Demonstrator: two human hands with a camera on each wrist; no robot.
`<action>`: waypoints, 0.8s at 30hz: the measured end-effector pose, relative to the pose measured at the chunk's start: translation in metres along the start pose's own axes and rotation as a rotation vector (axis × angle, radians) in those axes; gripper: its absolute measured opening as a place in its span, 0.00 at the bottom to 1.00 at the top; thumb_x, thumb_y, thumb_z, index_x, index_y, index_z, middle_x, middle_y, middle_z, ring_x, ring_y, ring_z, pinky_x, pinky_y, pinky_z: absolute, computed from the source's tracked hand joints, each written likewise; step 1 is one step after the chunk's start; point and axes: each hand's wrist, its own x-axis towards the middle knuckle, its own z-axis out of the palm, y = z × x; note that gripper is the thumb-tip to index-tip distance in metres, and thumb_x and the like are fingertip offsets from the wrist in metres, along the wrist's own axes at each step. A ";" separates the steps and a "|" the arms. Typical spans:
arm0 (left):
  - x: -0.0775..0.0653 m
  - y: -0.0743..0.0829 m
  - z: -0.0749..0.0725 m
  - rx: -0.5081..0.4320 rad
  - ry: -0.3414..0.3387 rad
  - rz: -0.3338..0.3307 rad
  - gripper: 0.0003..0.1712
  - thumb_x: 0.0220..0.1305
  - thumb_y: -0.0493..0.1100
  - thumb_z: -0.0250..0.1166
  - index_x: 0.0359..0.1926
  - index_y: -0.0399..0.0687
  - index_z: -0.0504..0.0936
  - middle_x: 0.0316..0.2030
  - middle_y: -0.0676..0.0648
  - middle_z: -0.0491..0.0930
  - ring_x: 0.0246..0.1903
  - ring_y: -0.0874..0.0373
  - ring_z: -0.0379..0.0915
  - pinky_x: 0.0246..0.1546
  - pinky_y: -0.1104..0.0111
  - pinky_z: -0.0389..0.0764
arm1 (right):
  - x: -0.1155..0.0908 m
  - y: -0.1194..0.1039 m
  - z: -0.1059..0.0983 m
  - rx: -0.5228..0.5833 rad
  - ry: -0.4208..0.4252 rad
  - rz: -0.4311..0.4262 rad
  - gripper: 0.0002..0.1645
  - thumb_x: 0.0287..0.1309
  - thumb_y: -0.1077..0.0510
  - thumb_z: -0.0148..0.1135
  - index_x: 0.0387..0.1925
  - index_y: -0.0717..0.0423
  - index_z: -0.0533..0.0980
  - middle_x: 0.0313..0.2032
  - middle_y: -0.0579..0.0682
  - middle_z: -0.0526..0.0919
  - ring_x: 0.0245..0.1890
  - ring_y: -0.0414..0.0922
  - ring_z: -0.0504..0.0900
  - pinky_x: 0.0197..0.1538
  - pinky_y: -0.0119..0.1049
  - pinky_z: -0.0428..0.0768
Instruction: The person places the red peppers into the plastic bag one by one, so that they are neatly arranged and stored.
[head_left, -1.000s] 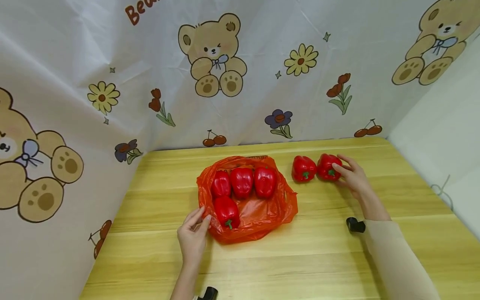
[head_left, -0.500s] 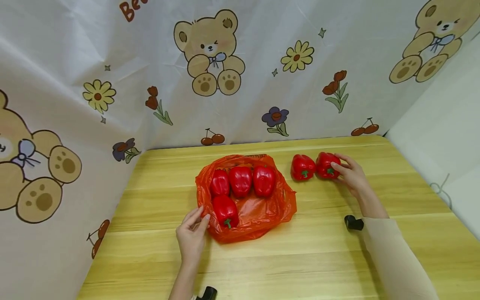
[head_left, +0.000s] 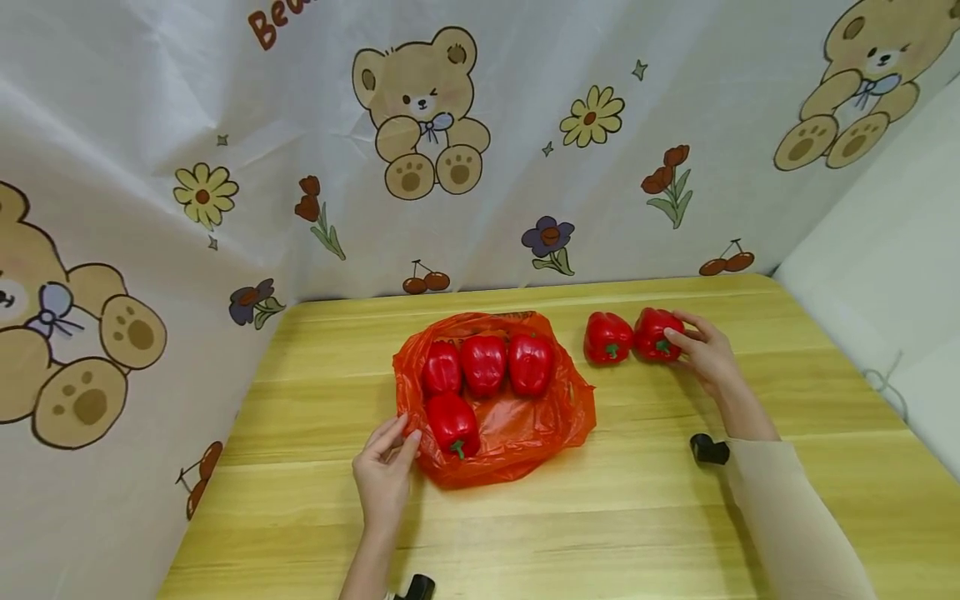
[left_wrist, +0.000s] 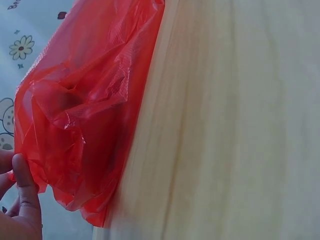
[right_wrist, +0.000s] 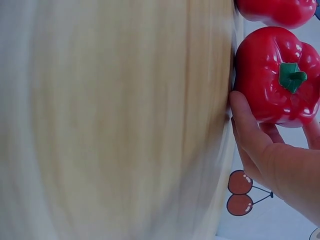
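An orange-red plastic bag (head_left: 525, 446) lies spread open on the table with several red bell peppers (head_left: 483, 365) inside it. At the bag's near left edge, my left hand (head_left: 384, 475) pinches the rim between thumb and fingers; the left wrist view shows the thumb (left_wrist: 25, 180) against the plastic. On the right, my right hand (head_left: 705, 354) grips a red bell pepper (right_wrist: 272, 75) with a green stem, thumb on the near side and fingers around its right side. That pepper stands on the table, close beside another red bell pepper (head_left: 607, 338).
The wooden table (head_left: 585, 533) reaches back to a white cloth (head_left: 517, 175) printed with bears and flowers. A thin cord (head_left: 888, 383) hangs by the pale wall at the right. Black wrist mounts (head_left: 708, 450) sit beside both forearms.
The view shifts slightly with the head. Both hands, the bag and the peppers keep their places.
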 end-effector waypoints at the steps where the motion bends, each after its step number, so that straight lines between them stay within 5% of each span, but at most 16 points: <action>1: -0.001 0.001 0.000 0.000 0.000 0.002 0.19 0.59 0.28 0.66 0.53 0.31 0.81 0.54 0.35 0.76 0.35 0.69 0.75 0.33 0.81 0.83 | 0.000 0.000 -0.001 0.008 0.000 0.003 0.42 0.66 0.47 0.59 0.75 0.55 0.54 0.52 0.46 0.65 0.41 0.35 0.76 0.41 0.28 0.86; 16: -0.009 0.012 0.002 0.020 0.008 0.002 0.19 0.60 0.29 0.67 0.53 0.32 0.81 0.54 0.36 0.76 0.36 0.69 0.74 0.34 0.81 0.83 | 0.000 -0.004 -0.002 0.002 -0.005 0.047 0.43 0.66 0.47 0.58 0.76 0.55 0.53 0.55 0.47 0.65 0.44 0.38 0.74 0.43 0.30 0.86; 24: -0.015 0.018 0.003 0.042 0.013 0.003 0.19 0.60 0.30 0.67 0.53 0.32 0.81 0.54 0.36 0.76 0.37 0.69 0.74 0.34 0.82 0.83 | -0.006 -0.008 -0.006 0.087 0.021 0.051 0.43 0.65 0.48 0.60 0.75 0.53 0.55 0.50 0.43 0.65 0.40 0.35 0.75 0.40 0.29 0.86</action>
